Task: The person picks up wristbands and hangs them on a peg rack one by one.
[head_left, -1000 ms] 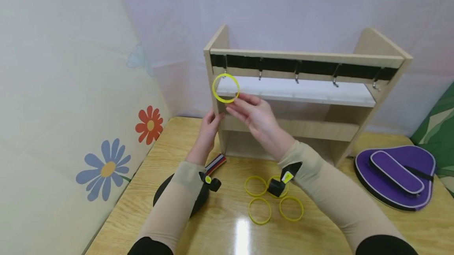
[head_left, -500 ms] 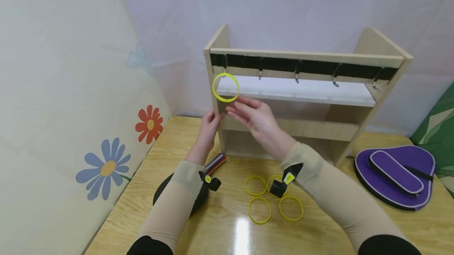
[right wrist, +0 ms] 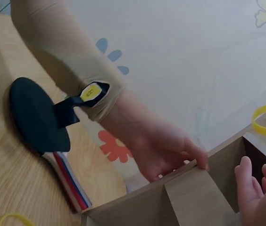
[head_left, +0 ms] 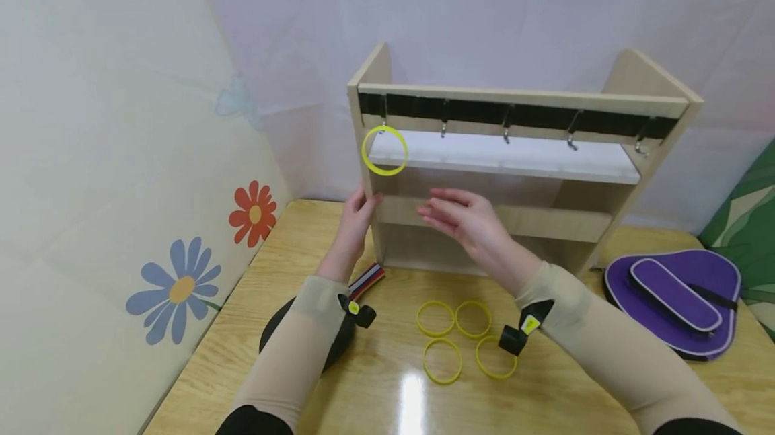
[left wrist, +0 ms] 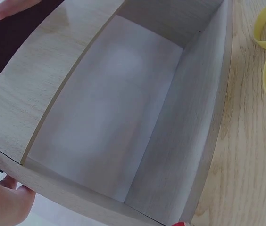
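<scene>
In the head view, a yellow ring hangs from the leftmost metal hook of a small wooden shelf unit. My left hand grips the unit's left side panel, its thumb at the front edge; the right wrist view shows this left hand from the other side. Below and right of the hanging ring is my right hand, fingers extended, holding nothing and apart from the unit's front. On the table lie several more yellow rings, in front of the unit.
More hooks line the black strip to the right. A table tennis bat lies on the table, partly under my left forearm in the head view. At right rests a purple bat case. Printed wall sheets stand behind and left.
My right hand has let go of the ring and moved right and down. The ring stays on the leftmost hook. My left hand has kept its place on the side panel.
</scene>
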Tool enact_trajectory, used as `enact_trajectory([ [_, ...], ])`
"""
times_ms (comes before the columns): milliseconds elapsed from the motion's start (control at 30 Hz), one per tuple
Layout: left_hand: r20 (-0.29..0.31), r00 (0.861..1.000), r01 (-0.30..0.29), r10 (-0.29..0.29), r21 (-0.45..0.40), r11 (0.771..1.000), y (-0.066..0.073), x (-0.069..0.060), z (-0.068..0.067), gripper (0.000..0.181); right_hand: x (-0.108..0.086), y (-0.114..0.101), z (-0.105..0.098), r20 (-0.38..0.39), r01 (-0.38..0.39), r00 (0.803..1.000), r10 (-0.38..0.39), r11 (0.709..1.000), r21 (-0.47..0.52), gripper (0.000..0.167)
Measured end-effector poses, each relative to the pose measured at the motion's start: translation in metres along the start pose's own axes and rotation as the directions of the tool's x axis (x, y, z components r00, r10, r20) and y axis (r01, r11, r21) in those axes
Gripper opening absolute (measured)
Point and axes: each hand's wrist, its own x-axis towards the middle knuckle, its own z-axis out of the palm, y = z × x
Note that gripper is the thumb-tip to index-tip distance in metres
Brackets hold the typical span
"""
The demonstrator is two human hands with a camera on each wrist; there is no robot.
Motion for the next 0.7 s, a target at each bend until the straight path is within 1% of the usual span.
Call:
enact_trajectory([
  [167, 0.001, 1.0, 0.005, -0.005, 0.003, 1.0, 0.0, -0.001, -0.001, 0.053, -0.007, 0.006, -0.017, 0.029, 0.003, 1.0, 0.0, 0.996, -0.09, 0.046],
  [333, -0.004, 1.0, 0.002, -0.002, 0.003, 1.0, 0.0, -0.001, -0.001, 0.052, -0.012, 0.015, -0.035, 0.04, 0.02, 0.999, -0.012, 0.981, -0.193, 0.047],
  [500, -0.006, 1.0, 0.002, -0.002, 0.002, 1.0, 0.0, 0.0, 0.0, 0.05, -0.018, 0.024, -0.054, 0.017, -0.004, 1.0, 0.009, 0.954, -0.3, 0.046],
  [600, -0.003, 1.0, 0.008, -0.008, -0.002, 1.0, 0.001, 0.0, -0.001, 0.05, -0.02, 0.03, -0.066, 0.014, -0.025, 0.999, 0.032, 0.935, -0.355, 0.046],
  [700, 0.001, 1.0, 0.011, -0.011, -0.001, 1.0, 0.001, -0.001, -0.002, 0.051, -0.023, 0.039, -0.078, 0.025, -0.022, 0.999, 0.036, 0.911, -0.411, 0.044],
])
